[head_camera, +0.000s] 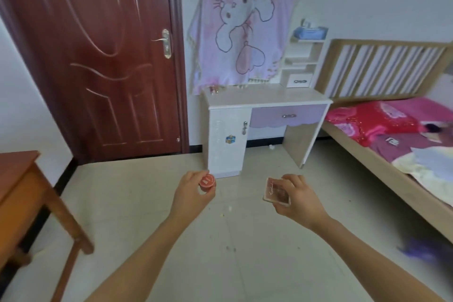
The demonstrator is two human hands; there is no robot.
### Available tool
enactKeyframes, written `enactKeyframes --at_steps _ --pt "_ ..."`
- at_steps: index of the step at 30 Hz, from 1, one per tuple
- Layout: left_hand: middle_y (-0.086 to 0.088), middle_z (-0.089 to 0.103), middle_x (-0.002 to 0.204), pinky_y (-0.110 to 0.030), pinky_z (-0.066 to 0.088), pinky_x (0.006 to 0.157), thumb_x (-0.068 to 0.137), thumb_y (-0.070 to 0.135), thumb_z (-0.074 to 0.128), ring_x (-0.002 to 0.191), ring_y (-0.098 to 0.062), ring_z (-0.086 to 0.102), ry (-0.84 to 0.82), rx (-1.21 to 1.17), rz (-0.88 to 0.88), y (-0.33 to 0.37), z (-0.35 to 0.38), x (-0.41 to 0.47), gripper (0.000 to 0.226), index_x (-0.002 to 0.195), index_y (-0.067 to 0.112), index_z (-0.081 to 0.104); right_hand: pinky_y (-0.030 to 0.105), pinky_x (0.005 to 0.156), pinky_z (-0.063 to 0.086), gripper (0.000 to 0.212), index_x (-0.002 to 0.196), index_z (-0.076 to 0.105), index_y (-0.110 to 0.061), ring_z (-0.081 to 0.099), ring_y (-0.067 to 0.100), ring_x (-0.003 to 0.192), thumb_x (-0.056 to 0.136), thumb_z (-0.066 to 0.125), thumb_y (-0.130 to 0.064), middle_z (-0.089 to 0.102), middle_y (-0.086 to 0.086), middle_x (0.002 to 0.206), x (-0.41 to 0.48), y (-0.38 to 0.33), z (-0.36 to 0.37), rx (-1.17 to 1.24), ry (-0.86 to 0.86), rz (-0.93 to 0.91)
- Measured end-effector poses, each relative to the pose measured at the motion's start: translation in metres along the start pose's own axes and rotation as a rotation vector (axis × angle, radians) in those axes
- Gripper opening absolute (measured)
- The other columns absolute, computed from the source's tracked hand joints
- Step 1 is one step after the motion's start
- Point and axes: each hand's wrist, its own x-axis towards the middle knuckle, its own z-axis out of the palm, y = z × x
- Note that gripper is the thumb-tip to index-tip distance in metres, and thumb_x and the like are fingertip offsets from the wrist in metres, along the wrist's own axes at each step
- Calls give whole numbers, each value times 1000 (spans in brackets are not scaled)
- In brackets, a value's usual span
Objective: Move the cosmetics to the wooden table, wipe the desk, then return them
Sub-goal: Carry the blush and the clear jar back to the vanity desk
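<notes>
Left grip (190, 192) on round red jar (207, 181), right grip (300, 197) on pink palette (275, 191)

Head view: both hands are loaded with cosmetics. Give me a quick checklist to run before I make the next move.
1. Left hand grips the red round jar securely: ok.
2. Right hand holds the flat pink case by its edges: ok.
3. Desk top cleared of cosmetics: not ok, small bottles stand at its back left corner.
4. Desk wiped: cannot tell.
5. Free space on the wooden table: cannot tell, only one corner shows at the left.
6. Floor ahead free of obstacles: ok, only small specks on the tiles.
</notes>
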Motion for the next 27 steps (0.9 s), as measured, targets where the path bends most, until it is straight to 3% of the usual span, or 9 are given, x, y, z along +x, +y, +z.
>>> enactKeyframes --at_steps 10,15,21,27 --pt "0 55 99 -26 43 82 74 11 71 89 -15 52 7 -62 63 46 69 80 40 113 10 61 41 70 48 49 103 66 -9 56 37 84 57 76 -21 62 14 96 65 91 -16 53 80 7" --pt "3 51 99 -6 35 66 75 11 72 84 -12 52 34 -104 40 64 120 149 41 114 10 60 30 80 38 51 106 65 -9 54 36 91 60 68 -30 62 13 100 127 153 -13 15 89 -7" --pt "-1 52 101 -20 37 78 76 10 71 86 -14 51 45 -126 26 103 183 235 41 116 9 59 38 78 45 51 106 64 -8 54 37 91 60 68 -30 61 14 102 193 235 -19 1 28 -13" --pt "1 51 101 -22 36 79 78 12 70 91 -13 49 14 -101 49 131 251 292 42 118 10 57 35 83 41 50 110 63 -7 50 36 98 64 76 -19 59 15 108 227 316 -12 60 9 48"
